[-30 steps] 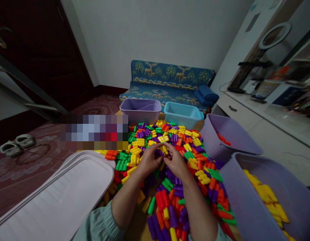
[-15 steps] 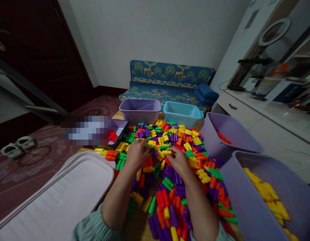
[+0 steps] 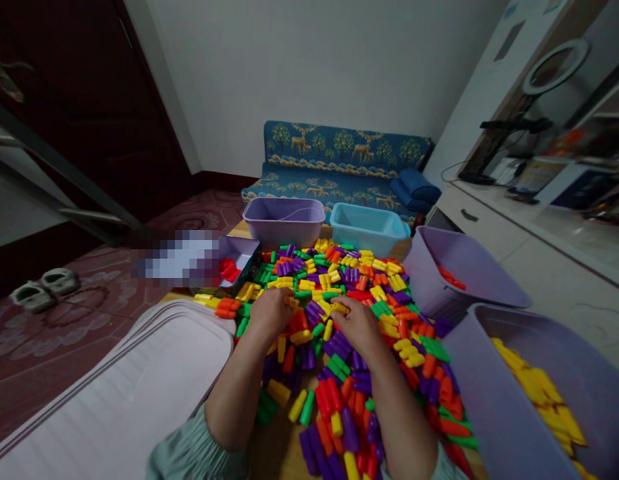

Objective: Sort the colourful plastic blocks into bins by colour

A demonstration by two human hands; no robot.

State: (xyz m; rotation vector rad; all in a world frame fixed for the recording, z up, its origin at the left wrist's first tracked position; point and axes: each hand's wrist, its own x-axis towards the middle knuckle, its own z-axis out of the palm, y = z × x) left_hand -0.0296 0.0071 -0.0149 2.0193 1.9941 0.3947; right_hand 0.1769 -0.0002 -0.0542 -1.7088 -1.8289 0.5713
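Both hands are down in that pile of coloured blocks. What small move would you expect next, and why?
Probably the right hand lifts the yellow block at its fingertips toward the near bin, which already holds only yellow pieces.

We see a blue sofa with deer and trees on it [image 3: 339, 157] by the white wall. A rolled dark blue blanket [image 3: 414, 189] lies on its right end. Just in front of it sit a purple plastic tub [image 3: 283, 221] and a light blue plastic tub [image 3: 367, 228], side by side. Two grey sandals [image 3: 44, 289] rest on the red patterned floor mat [image 3: 64, 340] at the left. A round ring lamp [image 3: 554, 67] stands on the white cabinet [image 3: 539, 267] at the right. A flat white padded lid [image 3: 114, 400] lies near us.
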